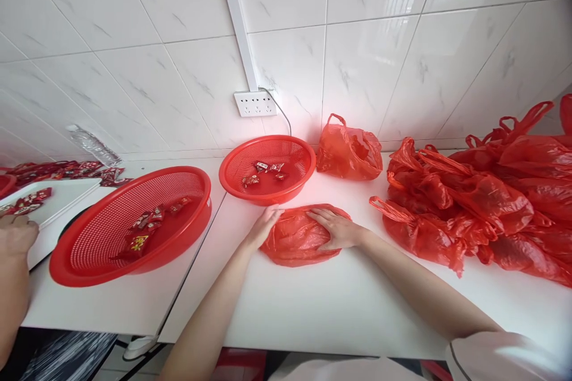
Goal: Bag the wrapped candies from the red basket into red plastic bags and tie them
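Note:
A crumpled red plastic bag (292,241) lies on the white table (339,303) in front of me. My left hand (263,225) rests on its left edge with fingers stretched out. My right hand (337,229) lies flat on top of the bag, fingers spread. Just behind the bag stands a small red mesh basket (267,168) holding a few red-wrapped candies (263,174).
A larger red basket (129,223) with several candies sits at left. A filled red bag (349,149) stands by the wall; a heap of red bags (482,202) covers the right. Another person's hand (15,235) is at a white tray (53,205), far left. A wall socket (255,103) is behind.

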Action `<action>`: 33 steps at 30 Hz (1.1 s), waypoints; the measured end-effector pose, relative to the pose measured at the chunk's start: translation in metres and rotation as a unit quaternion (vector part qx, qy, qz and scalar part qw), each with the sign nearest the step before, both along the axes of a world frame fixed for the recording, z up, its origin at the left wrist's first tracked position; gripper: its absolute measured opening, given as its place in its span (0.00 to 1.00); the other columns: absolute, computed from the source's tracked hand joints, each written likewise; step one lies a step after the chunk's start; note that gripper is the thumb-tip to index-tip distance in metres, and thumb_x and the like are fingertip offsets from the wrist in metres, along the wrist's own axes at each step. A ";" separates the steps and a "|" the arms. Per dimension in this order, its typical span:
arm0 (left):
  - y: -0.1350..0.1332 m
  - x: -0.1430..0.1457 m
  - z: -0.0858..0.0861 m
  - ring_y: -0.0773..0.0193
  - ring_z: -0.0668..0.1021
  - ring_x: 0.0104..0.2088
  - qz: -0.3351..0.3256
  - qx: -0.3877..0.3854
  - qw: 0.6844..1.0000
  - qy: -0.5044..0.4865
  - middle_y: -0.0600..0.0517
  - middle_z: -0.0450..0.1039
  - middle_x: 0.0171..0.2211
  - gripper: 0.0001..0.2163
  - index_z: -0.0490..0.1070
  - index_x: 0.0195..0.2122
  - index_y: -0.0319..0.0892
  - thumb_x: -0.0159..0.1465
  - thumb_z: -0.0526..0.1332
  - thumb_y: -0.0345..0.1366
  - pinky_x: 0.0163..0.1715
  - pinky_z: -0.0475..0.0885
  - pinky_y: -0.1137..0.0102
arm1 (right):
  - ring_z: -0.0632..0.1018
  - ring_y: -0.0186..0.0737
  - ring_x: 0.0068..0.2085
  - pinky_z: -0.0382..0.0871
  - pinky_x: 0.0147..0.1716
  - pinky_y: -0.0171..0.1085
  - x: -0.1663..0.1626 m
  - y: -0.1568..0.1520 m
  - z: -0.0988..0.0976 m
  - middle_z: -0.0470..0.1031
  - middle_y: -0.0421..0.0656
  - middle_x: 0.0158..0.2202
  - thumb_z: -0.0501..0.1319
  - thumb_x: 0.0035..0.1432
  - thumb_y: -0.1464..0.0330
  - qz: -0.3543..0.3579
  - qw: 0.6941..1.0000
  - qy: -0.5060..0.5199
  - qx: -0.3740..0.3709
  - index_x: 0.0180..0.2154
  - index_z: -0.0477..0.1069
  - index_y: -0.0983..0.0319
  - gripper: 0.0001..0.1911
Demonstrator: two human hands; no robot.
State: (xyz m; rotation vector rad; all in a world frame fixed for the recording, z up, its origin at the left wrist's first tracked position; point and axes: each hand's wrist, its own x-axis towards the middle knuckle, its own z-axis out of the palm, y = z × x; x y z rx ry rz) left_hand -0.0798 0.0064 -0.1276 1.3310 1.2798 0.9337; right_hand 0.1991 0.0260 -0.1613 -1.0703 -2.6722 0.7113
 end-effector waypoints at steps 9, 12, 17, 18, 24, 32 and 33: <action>0.011 0.029 0.031 0.55 0.81 0.43 0.155 -0.148 0.889 -0.405 0.40 0.78 0.38 0.14 0.67 0.45 0.36 0.60 0.60 0.38 0.44 0.78 0.66 | 0.70 0.57 0.57 0.65 0.52 0.53 -0.008 -0.017 0.001 0.65 0.59 0.61 0.46 0.66 0.49 0.010 0.963 0.008 0.269 0.63 0.61 0.68 0.36; 0.011 0.029 0.026 0.57 0.81 0.43 0.151 -0.112 0.886 -0.425 0.43 0.78 0.40 0.13 0.67 0.44 0.37 0.58 0.57 0.32 0.45 0.78 0.65 | 0.72 0.53 0.54 0.67 0.50 0.49 -0.010 -0.022 0.004 0.68 0.57 0.59 0.44 0.68 0.51 0.027 0.950 0.031 0.310 0.60 0.64 0.66 0.33; 0.015 0.024 0.002 0.61 0.80 0.42 0.176 -0.072 0.901 -0.391 0.45 0.78 0.39 0.08 0.69 0.38 0.39 0.60 0.56 0.35 0.48 0.76 0.65 | 0.74 0.48 0.51 0.68 0.50 0.46 -0.020 -0.020 0.039 0.73 0.53 0.54 0.47 0.69 0.58 -0.001 0.933 0.110 0.342 0.56 0.67 0.64 0.23; 0.016 0.025 -0.002 0.62 0.80 0.42 0.181 -0.064 0.903 -0.384 0.46 0.78 0.39 0.07 0.69 0.38 0.40 0.60 0.56 0.35 0.49 0.76 0.65 | 0.74 0.47 0.51 0.68 0.50 0.46 -0.023 -0.018 0.051 0.73 0.53 0.54 0.48 0.69 0.60 -0.025 0.929 0.134 0.345 0.55 0.67 0.63 0.21; 0.011 0.036 -0.003 0.59 0.79 0.46 0.177 -0.018 0.924 -0.338 0.48 0.76 0.45 0.07 0.68 0.38 0.41 0.58 0.58 0.33 0.49 0.75 0.58 | 0.72 0.48 0.54 0.67 0.53 0.48 -0.048 -0.004 0.118 0.70 0.52 0.53 0.49 0.68 0.63 -0.137 0.913 0.264 0.278 0.54 0.65 0.60 0.17; -0.009 0.051 0.005 0.52 0.73 0.56 0.122 0.034 0.959 -0.253 0.51 0.71 0.56 0.15 0.68 0.50 0.49 0.61 0.58 0.38 0.48 0.77 0.57 | 0.74 0.46 0.49 0.68 0.50 0.46 -0.063 0.005 0.094 0.74 0.50 0.48 0.51 0.68 0.64 -0.086 0.961 0.180 0.191 0.49 0.69 0.61 0.14; -0.010 0.053 0.005 0.51 0.73 0.56 0.115 0.035 0.962 -0.244 0.51 0.71 0.56 0.15 0.68 0.51 0.49 0.61 0.58 0.38 0.47 0.77 0.57 | 0.74 0.46 0.50 0.67 0.51 0.47 -0.064 0.006 0.089 0.74 0.50 0.50 0.50 0.68 0.63 -0.081 0.967 0.160 0.179 0.51 0.68 0.62 0.16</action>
